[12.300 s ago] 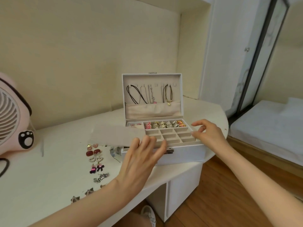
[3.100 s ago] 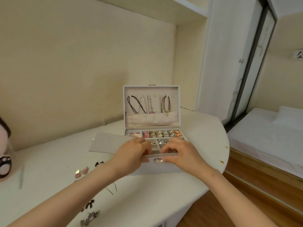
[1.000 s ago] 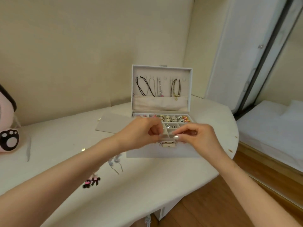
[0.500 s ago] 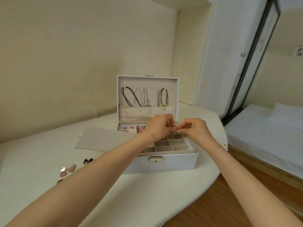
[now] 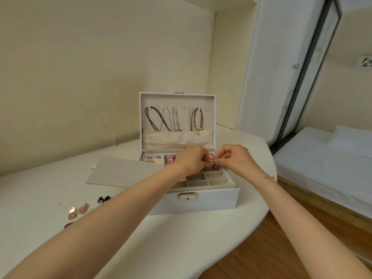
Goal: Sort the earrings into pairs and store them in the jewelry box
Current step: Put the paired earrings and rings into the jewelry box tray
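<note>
A small gold earring (image 5: 210, 158) sits between the fingertips of both hands, just above the far middle of the jewelry box (image 5: 201, 202); it is too small to tell which way it points. The left hand (image 5: 191, 160) comes in from the near left with fingers curled, its grip pinching the earring's left side. The right hand (image 5: 235, 160) meets it from the right, thumb and forefinger pinched on the same piece. Something small and dark shows just below the right fingertips, too blurred to name

The box lies with its long axis left to right, its gold latch (image 5: 188, 196) facing near and its lid (image 5: 177, 95) standing upright at the far side. The tray is split into beige-lined compartments. The far-left one holds pink flower studs (image 5: 152, 158), and the next one to the right holds pink earrings (image 5: 170, 159). The hands hide the rest of that far row. Inside the lid, black cord necklaces (image 5: 154, 123), a silver chain (image 5: 176, 121) and a brown cord with a gold pendant (image 5: 197, 122) hang from hooks above a beige pocket (image 5: 177, 139)

On the white tabletop (image 5: 181, 242) a flat grey pad (image 5: 120, 172) lies just left of the box. Nearer and further left lie loose earrings: a black pair (image 5: 104, 198), a pink pair with gold tops (image 5: 77, 212) and a dark red one (image 5: 68, 225) partly hidden by the left forearm. A bed (image 5: 322, 162) stands to the right, beside a wooden floor (image 5: 261, 254)
</note>
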The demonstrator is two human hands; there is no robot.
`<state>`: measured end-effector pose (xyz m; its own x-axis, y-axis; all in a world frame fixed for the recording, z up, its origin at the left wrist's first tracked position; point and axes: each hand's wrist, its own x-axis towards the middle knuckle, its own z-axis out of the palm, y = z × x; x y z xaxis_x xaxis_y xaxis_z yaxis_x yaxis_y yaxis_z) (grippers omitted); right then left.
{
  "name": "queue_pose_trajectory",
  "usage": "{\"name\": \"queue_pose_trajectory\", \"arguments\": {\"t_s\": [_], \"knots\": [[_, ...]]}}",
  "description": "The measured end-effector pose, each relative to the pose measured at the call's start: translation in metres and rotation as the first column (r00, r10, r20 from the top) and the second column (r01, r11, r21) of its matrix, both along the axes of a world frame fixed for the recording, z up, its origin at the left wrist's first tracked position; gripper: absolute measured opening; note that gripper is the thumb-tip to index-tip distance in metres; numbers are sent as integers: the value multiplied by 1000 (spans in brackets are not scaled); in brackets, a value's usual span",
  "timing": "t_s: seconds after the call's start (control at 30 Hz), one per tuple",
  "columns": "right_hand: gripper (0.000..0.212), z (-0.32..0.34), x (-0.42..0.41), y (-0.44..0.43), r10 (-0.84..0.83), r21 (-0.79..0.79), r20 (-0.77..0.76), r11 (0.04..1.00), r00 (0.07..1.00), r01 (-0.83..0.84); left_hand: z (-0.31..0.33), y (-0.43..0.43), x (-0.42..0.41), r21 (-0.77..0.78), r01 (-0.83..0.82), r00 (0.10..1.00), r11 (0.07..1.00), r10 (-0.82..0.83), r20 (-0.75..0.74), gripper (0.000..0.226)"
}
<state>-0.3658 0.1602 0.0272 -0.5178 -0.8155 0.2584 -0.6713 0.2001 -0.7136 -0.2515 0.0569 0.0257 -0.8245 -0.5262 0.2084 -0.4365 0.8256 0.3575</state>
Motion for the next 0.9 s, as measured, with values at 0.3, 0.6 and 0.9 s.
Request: {"name": "queue_pose_trajectory", "arguments": {"t_s": [0.3,0.6,0.9], "knots": [[7,-2,0,-2,-21,111,-267,992,964,52,0,4,0,-115,-15,1000,993,15,-4,14],[10,-6,5,-5,16,167,-459,984,888,68,4,-2,9,22,103,995,994,-103,3,25],[32,0,2,4,-48,49,-384,996,922,73,6,-3,18,-107,76,995,991,-82,-54,33]]}}
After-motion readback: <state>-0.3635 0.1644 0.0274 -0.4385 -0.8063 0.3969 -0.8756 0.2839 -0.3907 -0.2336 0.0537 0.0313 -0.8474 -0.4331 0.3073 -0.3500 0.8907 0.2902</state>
